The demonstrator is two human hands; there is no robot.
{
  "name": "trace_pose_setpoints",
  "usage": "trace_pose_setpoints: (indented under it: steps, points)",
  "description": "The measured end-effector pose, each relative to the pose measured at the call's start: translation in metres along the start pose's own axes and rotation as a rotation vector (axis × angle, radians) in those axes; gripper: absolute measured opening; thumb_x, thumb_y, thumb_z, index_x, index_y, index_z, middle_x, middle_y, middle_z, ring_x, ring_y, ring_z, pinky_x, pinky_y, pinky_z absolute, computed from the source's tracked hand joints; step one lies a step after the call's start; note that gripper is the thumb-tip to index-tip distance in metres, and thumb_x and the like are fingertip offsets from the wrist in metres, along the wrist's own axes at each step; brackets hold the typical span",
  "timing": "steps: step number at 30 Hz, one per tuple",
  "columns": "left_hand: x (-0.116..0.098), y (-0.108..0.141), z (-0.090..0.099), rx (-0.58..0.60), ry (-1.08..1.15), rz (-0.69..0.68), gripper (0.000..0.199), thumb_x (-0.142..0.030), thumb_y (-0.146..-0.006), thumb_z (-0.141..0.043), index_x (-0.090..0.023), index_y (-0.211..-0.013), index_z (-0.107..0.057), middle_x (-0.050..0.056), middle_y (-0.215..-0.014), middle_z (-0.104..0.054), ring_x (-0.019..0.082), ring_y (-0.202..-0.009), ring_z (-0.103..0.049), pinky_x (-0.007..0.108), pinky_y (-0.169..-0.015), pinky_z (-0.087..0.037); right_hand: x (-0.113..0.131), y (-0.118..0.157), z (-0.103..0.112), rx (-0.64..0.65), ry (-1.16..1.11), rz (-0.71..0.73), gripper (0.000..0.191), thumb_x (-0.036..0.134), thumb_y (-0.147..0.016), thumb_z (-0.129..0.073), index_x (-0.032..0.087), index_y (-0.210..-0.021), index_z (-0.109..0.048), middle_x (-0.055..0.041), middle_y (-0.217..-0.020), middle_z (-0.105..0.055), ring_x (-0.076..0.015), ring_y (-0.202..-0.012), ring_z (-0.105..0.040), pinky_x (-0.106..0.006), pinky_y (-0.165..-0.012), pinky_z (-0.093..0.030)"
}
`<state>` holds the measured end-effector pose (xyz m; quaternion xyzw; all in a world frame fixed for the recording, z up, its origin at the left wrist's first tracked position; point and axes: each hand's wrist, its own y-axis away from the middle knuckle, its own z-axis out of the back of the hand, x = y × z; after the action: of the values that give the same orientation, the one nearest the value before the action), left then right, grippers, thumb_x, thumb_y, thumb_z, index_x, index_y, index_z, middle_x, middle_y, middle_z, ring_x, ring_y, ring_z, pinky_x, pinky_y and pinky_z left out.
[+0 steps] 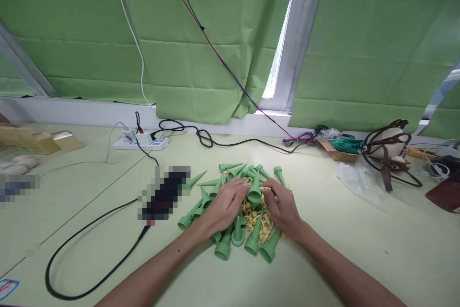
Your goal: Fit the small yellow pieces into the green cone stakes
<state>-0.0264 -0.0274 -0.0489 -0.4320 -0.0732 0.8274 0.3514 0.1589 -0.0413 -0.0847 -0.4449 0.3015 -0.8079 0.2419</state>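
Observation:
A heap of green plastic cone-shaped spikes [253, 240] with wide hollow collars lies on the table, mixed with many small yellow plastic pieces [265, 226]. My left hand [229, 202] rests over the left of the heap, fingers curled inward and fingertips partly hidden. On the other side, my right hand [283, 205] is closed, thumb and forefinger together at a pale yellow bit whose shape I cannot make out. Between the hands one green spike [255, 191] points away from me, its open collar facing me. Which hand, if either, touches it I cannot tell.
Left of the heap lies a pixelated dark object [167, 194] with a black cable [50, 261]. A white power strip [124, 143] stands near the wall. At right are a clear plastic bag [359, 180], a cardboard box [336, 153] and a strapped bag [388, 144].

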Motion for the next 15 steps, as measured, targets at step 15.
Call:
trace_pose_setpoints:
  steps: [15]
  points:
    - [-0.0009, 0.0003, 0.0007, 0.057, 0.055, -0.041, 0.034, -0.034, -0.103, -0.033, -0.017, -0.080, -0.050, 0.003, -0.082, -0.050, 0.017, -0.079, -0.047, 0.030, -0.075, -0.039, 0.0024, 0.0028, -0.0029, 0.092, -0.097, 0.005, 0.026, 0.032, -0.102, -0.034, 0.022, -0.079, -0.044, 0.0011, -0.069, -0.045, -0.0150, -0.060, -0.042, -0.028, -0.058, -0.036]
